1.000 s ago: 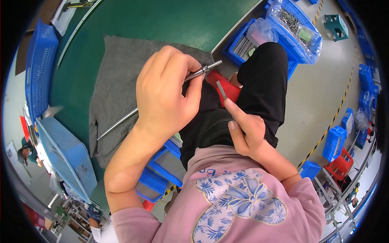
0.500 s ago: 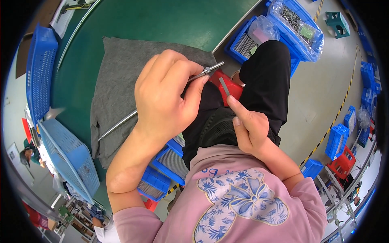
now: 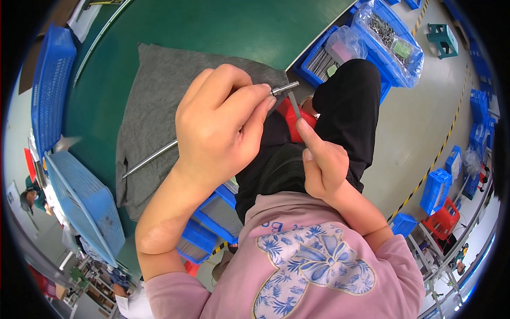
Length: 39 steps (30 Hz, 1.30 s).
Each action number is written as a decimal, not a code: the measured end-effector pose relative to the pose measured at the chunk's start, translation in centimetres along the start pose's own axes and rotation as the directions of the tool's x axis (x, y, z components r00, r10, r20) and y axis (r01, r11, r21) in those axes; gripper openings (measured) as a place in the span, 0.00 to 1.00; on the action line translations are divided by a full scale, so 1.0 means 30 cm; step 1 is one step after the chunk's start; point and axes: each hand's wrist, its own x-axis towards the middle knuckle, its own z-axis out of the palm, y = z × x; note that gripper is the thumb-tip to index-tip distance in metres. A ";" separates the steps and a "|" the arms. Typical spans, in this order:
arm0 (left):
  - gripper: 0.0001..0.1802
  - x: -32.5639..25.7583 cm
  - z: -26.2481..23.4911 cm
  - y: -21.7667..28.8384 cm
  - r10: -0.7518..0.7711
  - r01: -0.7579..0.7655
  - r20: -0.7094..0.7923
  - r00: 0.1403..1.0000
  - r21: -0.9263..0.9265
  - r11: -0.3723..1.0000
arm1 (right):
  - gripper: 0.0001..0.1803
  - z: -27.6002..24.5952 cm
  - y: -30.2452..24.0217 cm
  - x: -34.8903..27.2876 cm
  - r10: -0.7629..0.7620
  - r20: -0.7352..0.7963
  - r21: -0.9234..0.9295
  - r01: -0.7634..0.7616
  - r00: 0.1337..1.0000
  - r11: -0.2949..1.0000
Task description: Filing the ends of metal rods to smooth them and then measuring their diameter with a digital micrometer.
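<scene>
A long thin metal rod [image 3: 151, 158] passes through my left hand [image 3: 218, 119], whose thumb and fingertips pinch it near its stepped right end. Its other end slants down to the left over a dark grey cloth [image 3: 154, 101]. In my right hand [image 3: 326, 165] a narrow flat grey metal strip [image 3: 295, 106] sticks up past the extended index finger. The strip's top lies close beside the rod's tip; whether they touch I cannot tell. My right thumb is folded in, and the strip's lower end is hidden.
The cloth lies on a green tabletop [image 3: 212, 32]. Blue baskets [image 3: 53, 90] stand at the left. Blue bins of metal parts [image 3: 385, 37] are at the upper right, and more bins [image 3: 220, 212] stand below the table edge. A red stool [image 3: 289, 119] shows beyond my legs.
My left fingertips have shifted along the rod toward its right end, covering part of the collar. The strip in my right hand is now nearer the rod's tip.
</scene>
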 end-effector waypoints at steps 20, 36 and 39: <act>0.09 0.036 -0.019 -0.005 -0.015 0.018 0.035 0.999 -0.073 0.997 | 0.30 0.018 0.002 0.085 -0.095 0.019 -0.171 0.096 0.995 0.980; 0.05 -0.013 0.148 0.016 -0.047 0.036 -0.125 0.991 -0.087 0.996 | 0.20 -0.038 0.045 0.063 0.038 0.113 -0.168 -0.019 0.993 0.986; 0.05 -0.006 0.145 -0.004 -0.021 0.011 -0.113 0.993 -0.084 0.996 | 0.20 -0.039 0.069 0.028 0.015 0.105 -0.180 0.004 0.994 0.984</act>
